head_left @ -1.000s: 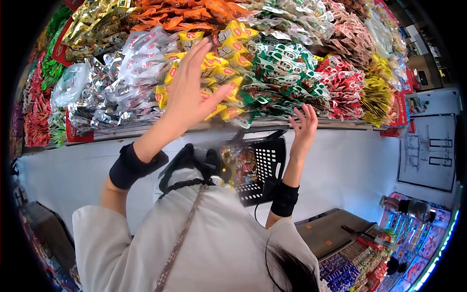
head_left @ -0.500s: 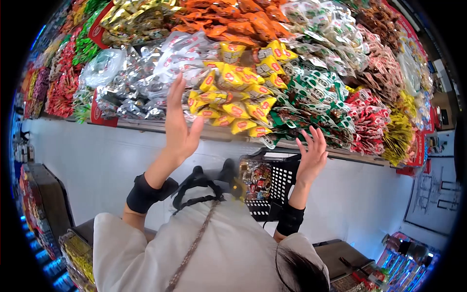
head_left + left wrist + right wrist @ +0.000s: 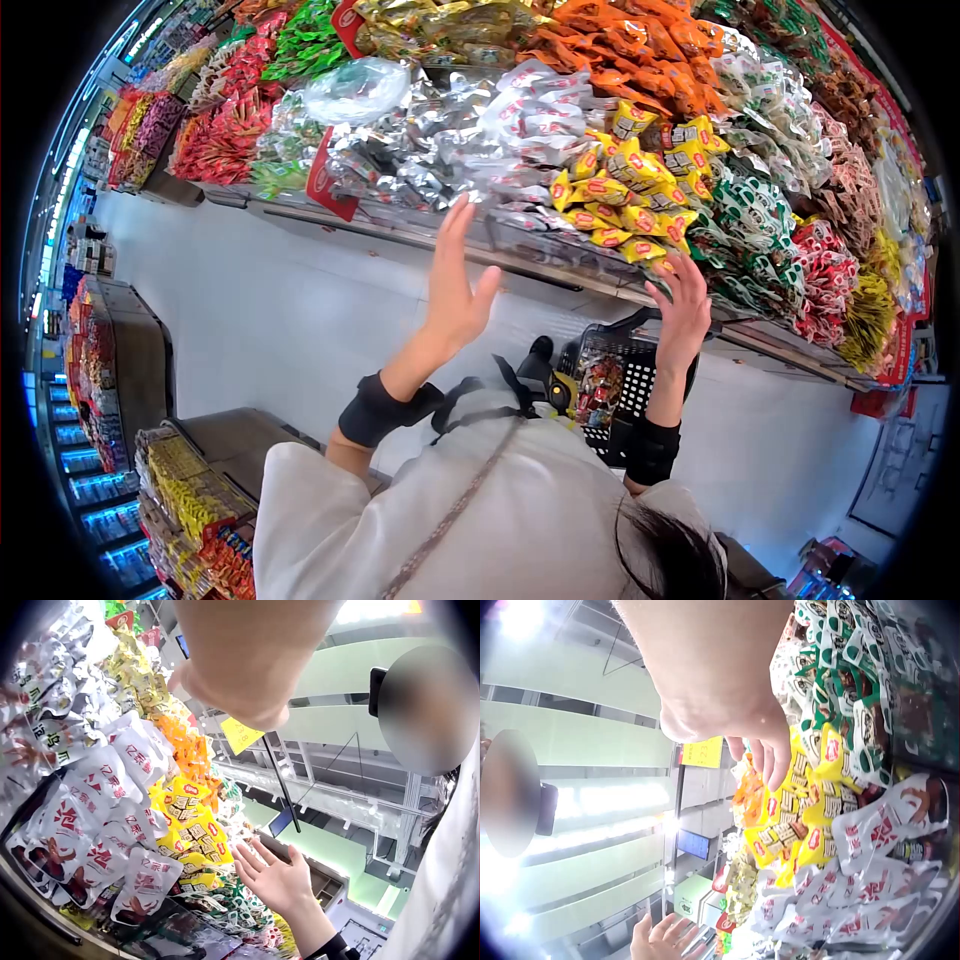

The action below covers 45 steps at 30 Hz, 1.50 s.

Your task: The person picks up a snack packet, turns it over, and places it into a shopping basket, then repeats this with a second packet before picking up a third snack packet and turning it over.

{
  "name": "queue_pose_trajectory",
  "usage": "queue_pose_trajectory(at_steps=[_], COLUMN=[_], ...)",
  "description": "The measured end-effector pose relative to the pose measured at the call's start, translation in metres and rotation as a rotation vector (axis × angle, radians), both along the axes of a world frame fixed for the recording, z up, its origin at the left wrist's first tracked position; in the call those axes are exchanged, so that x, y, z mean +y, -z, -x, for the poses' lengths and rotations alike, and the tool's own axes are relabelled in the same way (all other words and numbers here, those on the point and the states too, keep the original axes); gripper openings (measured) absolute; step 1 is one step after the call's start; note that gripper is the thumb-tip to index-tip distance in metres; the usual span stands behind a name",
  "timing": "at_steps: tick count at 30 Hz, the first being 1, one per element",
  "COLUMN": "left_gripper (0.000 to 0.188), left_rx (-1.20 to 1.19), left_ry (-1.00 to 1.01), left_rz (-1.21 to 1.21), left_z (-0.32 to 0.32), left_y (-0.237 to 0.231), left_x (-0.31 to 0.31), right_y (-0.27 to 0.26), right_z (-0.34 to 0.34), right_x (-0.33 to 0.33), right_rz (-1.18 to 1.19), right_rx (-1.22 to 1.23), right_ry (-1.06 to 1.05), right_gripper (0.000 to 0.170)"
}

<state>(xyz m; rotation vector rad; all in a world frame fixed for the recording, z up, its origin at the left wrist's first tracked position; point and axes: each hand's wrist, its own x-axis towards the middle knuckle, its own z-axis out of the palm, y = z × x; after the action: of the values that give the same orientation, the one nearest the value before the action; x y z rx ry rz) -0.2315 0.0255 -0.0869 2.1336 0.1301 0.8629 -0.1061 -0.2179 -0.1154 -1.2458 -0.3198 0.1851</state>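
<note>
My left hand (image 3: 459, 290) is raised at the front edge of the snack display, fingers extended and thumb apart, holding nothing. Silver packets (image 3: 390, 160) and white packets (image 3: 535, 115) lie just beyond it. My right hand (image 3: 683, 312), fingers relaxed and slightly bent, is raised beside the yellow packets (image 3: 640, 190) and holds nothing. In the left wrist view, white packets (image 3: 97, 817) fill the left side, and the right hand (image 3: 279, 885) shows its palm. The right wrist view shows yellow packets (image 3: 810, 802) near the right hand (image 3: 727, 712).
A black basket (image 3: 637, 385) with small packets inside stands on the floor by the person's legs. Orange packets (image 3: 640, 60) and green-and-white packets (image 3: 750, 225) fill more of the display. Another stand (image 3: 240, 440) is behind at the left.
The head view has swung left, so the display and basket appear farther right. My left hand now stands before the silver and white packets instead of the yellow ones. Both hands remain empty.
</note>
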Motion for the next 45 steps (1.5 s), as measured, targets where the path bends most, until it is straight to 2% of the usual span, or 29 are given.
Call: queue_pose_trajectory(at_steps=[5,9,21,28,33,36,39,45], left_gripper=[0.057,0.048,0.043,0.044,0.043,0.043,0.037,0.037], left_rx=[0.030,0.020,0.081,0.099,0.115,0.078,0.057,0.027], left_ry=[0.029,0.056,0.024,-0.019,-0.074,-0.061,-0.057,-0.043], left_rz=[0.110,0.159,0.347,0.445,0.477,0.580,0.617,0.553], left_z=[0.065,0.117,0.238,0.265,0.277,0.278,0.279,0.278], left_y=[0.014,0.022,0.052,0.057,0.055,0.054,0.052,0.041], left_x=[0.017,0.025,0.033,0.035,0.038,0.035,0.027,-0.010], right_y=[0.004,0.007,0.037,0.039,0.042,0.040,0.039,0.034], right_z=[0.057,0.112,0.234,0.264,0.261,0.259,0.262,0.266], right_x=[0.035,0.057,0.074,0.079,0.083,0.081,0.072,0.034], right_rz=[0.069,0.112,0.189,0.239,0.263,0.262,0.235,0.202], right_rx=[-0.004,-0.008,0.051,0.098,0.120,0.109,0.103,0.046], right_ry=[-0.121,-0.186,-0.274,-0.354,-0.394,-0.390,-0.380,-0.372], right_gripper=[0.063,0.060,0.058,0.057,0.056,0.057,0.055,0.056])
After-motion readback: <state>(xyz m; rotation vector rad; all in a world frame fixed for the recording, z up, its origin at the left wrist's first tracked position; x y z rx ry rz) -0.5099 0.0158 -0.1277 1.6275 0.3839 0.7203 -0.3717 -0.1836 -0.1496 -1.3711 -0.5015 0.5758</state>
